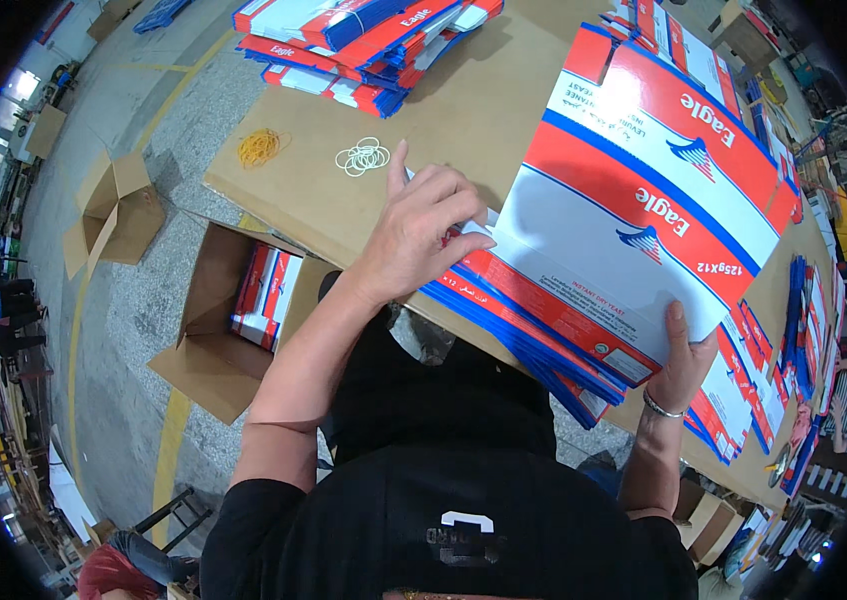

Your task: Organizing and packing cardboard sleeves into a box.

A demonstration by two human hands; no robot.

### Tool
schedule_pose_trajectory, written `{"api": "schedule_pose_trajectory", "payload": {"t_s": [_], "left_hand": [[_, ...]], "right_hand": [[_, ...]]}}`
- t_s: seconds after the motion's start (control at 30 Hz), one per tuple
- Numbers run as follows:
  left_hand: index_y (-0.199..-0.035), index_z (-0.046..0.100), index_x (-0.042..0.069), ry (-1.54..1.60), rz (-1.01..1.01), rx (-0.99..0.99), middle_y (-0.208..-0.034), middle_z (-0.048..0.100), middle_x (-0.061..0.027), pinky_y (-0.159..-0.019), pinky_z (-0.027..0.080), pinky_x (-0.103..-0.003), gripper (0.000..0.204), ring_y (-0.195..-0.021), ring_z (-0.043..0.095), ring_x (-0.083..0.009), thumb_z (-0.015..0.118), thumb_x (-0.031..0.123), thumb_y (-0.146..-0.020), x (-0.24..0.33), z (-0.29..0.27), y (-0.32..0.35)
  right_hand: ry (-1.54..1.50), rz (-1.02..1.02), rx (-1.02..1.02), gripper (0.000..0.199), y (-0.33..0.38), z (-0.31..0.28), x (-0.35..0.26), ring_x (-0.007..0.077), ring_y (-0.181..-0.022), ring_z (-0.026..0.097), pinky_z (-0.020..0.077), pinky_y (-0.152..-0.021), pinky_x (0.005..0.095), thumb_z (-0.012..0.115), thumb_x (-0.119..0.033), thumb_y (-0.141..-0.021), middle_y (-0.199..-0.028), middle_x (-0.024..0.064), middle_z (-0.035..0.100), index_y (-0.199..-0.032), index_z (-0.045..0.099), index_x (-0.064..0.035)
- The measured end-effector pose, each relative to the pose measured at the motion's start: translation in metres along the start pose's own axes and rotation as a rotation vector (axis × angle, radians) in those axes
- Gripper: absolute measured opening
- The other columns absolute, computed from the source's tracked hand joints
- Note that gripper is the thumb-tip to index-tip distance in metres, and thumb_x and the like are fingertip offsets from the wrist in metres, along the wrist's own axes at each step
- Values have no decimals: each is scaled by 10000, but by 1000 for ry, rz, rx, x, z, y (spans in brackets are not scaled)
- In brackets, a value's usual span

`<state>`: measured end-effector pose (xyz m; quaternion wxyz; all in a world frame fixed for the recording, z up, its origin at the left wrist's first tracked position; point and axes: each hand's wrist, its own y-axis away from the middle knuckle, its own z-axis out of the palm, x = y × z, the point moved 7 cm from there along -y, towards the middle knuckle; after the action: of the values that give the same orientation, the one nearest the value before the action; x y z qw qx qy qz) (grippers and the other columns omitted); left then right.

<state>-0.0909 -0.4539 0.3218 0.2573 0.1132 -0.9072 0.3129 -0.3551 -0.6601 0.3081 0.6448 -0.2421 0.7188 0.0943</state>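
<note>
In the head view, a flat carton (633, 215) in white, red and blue is held slantwise above the near edge of the table (313, 120). Its near right edge is clamped by the right hand (681, 365): the thumb is laid on the front, while the fingers are hidden behind the sheet. A bracelet (661, 406) is worn on that wrist.

The left hand (423, 225) is set at the carton's left edge, the little finger held apart and the others bent. A bit of white is seen by the thumb — whether it is pinched there cannot be told.

A pile (558, 370) of flat cartons is partly covered by the held one; whether the two touch is unclear. More cartons (728, 395) are spread to the right, blurred and bent toward the rim. The far stack (363, 45) is cut off by the upper edge. White bands (362, 157) and yellow bands (260, 148) are left loose on the table.

On the floor, printed packs (265, 295) are seen in an open box (205, 375) — its right side is partly blocked by the left forearm.
</note>
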Motion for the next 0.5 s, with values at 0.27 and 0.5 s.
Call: {"api": "schedule_pose_trajectory", "payload": {"t_s": [0.27,0.5], "left_hand": [[-862,631,99,-91,111,-12,-891,569,-39,-955,414,-439,270,-895,570,-242,822,120,-674,11,-4,-5],[-836,625,84,-107,143,-30,-865,574,-53,-792,440,-369,256,-847,559,-243,816,98,-666,19,-6,-8]], "right_hand": [[31,-114,-4,344,9,5,-15,217,-915,673,524,-822,331,675,-228,-935,-1013,153,703,-1157,619,29],[70,-172,-13,354,19,2,-17,225,-896,685,542,-795,350,662,-270,-944,-998,165,708,-1147,621,16]]}}
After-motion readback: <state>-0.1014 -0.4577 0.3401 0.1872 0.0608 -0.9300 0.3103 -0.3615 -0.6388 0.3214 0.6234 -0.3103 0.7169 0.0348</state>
